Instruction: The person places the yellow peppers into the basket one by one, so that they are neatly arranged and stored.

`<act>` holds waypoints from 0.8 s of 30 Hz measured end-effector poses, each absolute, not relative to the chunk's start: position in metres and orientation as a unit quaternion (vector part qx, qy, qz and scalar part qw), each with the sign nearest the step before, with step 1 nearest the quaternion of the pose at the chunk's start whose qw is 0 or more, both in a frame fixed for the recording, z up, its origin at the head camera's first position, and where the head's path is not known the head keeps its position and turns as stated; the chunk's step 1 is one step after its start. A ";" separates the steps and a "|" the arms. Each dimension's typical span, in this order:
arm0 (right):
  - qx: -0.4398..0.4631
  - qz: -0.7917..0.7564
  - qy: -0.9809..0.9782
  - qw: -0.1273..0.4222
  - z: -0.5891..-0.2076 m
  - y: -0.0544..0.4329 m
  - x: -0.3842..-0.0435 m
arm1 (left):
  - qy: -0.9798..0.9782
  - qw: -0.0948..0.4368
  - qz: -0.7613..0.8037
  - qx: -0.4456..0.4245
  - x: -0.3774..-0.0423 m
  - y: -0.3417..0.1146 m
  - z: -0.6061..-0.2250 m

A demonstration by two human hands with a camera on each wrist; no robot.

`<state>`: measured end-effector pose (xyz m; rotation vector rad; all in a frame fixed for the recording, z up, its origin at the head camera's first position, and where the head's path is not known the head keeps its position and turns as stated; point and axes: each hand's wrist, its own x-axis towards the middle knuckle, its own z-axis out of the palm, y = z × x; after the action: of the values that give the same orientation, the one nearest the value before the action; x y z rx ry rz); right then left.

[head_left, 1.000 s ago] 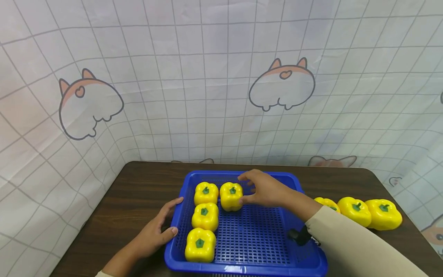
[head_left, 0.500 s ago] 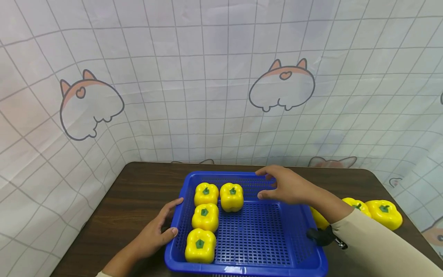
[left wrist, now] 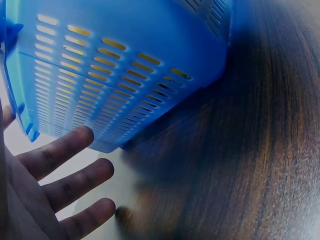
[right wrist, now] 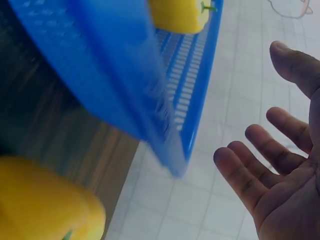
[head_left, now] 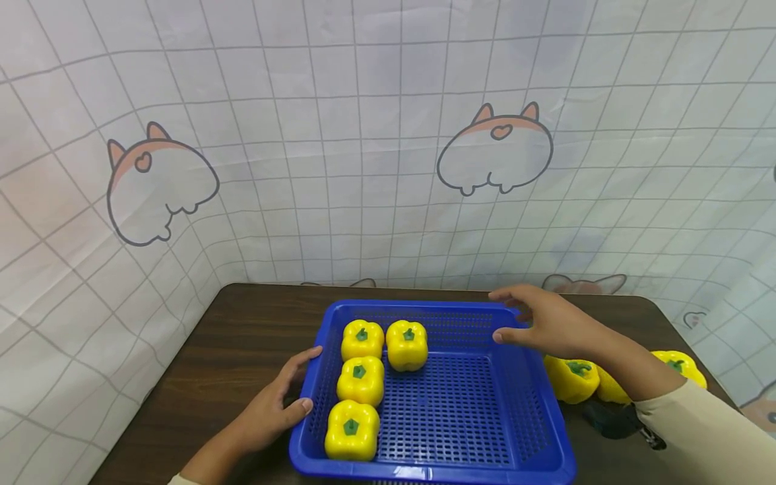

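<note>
Step in hand, as judged from the layout: loading the basket (head_left: 433,471), at the interval between one pepper and the next. Four yellow peppers sit stem up inside it: the near pepper (head_left: 351,432), the middle pepper (head_left: 360,382) and the far pepper (head_left: 362,339) form a column along the left wall, and the second-column pepper (head_left: 407,347) stands beside the far one.

Right hand (head_left: 552,323): at the far right corner of the basket, thumb and fingers spread wide, holding nothing. The right wrist view shows it apart from the rim.

Left hand (head_left: 269,407): at the left rim, thumb and fingers set wide apart, apparently steadying the basket. Firm pressure cannot be confirmed.

Remaining peppers: the closest loose pepper (head_left: 572,380) lies on the table (head_left: 254,337) just outside the right wall, nearer the person than the right hand. The partly covered pepper (head_left: 611,387) and the outermost pepper (head_left: 684,364) lie further right, by the forearm.

Next move, as judged: bring the right hand back over the wall, lower it around the closest loose pepper and grip its sides.
</note>
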<state>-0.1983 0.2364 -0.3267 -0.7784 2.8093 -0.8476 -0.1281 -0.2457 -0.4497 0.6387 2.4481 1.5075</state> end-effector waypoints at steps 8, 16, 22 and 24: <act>-0.256 -0.278 0.925 0.030 -0.329 0.265 -0.189 | 0.826 0.094 0.510 0.223 -0.129 -0.245 -0.451; -0.244 -0.262 0.934 0.012 -0.331 0.285 -0.183 | 0.828 0.089 0.506 0.226 -0.129 -0.246 -0.452; -0.227 -0.244 0.943 -0.008 -0.331 0.302 -0.179 | 0.829 0.091 0.504 0.225 -0.129 -0.246 -0.451; -0.220 -0.244 0.944 -0.011 -0.331 0.308 -0.178 | 0.829 0.092 0.504 0.225 -0.128 -0.246 -0.451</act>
<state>-0.1778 0.3075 -0.3312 -0.6967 2.9880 -0.7724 -0.1284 -0.2460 -0.4506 0.6683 2.4618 1.4975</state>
